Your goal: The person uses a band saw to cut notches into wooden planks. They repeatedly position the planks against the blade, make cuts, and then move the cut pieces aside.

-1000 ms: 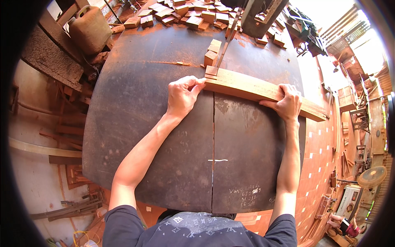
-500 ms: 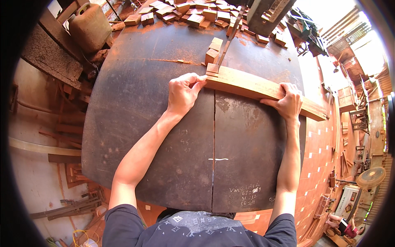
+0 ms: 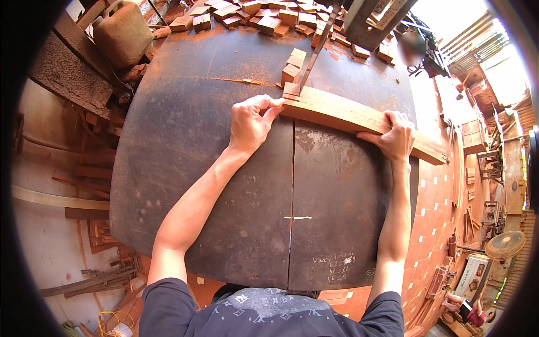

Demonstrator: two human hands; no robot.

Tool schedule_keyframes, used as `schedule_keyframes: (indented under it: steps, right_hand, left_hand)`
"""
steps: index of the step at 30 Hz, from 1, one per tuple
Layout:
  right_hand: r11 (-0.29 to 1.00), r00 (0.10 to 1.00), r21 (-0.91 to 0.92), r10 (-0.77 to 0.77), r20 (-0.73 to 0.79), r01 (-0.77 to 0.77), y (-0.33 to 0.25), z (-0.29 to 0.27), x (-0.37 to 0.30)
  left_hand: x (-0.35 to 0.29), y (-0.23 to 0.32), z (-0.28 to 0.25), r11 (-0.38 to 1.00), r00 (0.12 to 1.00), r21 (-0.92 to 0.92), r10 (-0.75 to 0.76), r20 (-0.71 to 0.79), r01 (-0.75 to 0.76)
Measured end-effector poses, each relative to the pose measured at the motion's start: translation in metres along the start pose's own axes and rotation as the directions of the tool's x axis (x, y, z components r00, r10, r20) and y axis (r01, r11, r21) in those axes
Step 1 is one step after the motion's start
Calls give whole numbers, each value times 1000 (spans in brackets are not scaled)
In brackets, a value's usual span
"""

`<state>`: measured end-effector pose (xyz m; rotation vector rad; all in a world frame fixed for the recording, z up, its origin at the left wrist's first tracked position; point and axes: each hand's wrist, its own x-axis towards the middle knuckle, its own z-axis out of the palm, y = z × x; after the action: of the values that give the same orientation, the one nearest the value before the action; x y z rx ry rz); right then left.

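Observation:
A long reddish wooden beam (image 3: 342, 111) lies slantwise across a dark metal saw table (image 3: 224, 202). Its left end meets a thin upright bandsaw blade (image 3: 315, 56), and a cut line shows in the wood there. My left hand (image 3: 251, 124) pinches the near corner of that end, thumb and fingers together, close to the blade. Farther right, my right hand (image 3: 397, 137) is wrapped over the beam, thumb on its near side. Small wooden blocks (image 3: 292, 72) stand in a short row just beyond the beam's left end.
Many cut wooden offcuts (image 3: 269, 23) are heaped at the table's far edge, with sawdust around. The saw's upper guide (image 3: 373, 22) hangs above. A plastic jerrycan (image 3: 120, 33) stands far left. A fan (image 3: 505, 245) and a seated person (image 3: 474, 314) are at right.
Both hands keep their hold on the beam, which sits almost unchanged against the blade. The view has shifted slightly, and a blurred round shape has appeared behind the saw at upper right.

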<state>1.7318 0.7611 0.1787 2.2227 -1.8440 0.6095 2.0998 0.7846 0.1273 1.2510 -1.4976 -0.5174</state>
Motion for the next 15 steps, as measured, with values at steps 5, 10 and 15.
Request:
schedule_keyframes:
  steps: [5, 10, 15]
  right_hand:
    - [1000, 1000, 5, -10, -9, 10, 3, 2, 0]
    - [1000, 1000, 5, -3, -6, 3, 1, 0, 1]
    - [1000, 1000, 4, 0, -5, 0, 2, 1, 1]
  left_hand:
    - [1, 1, 1, 1000, 1000, -14, 14, -18, -14]
    - [1, 2, 2, 1000, 1000, -8, 2, -18, -3]
    - [0, 1, 4, 1000, 1000, -7, -8, -24, 8]
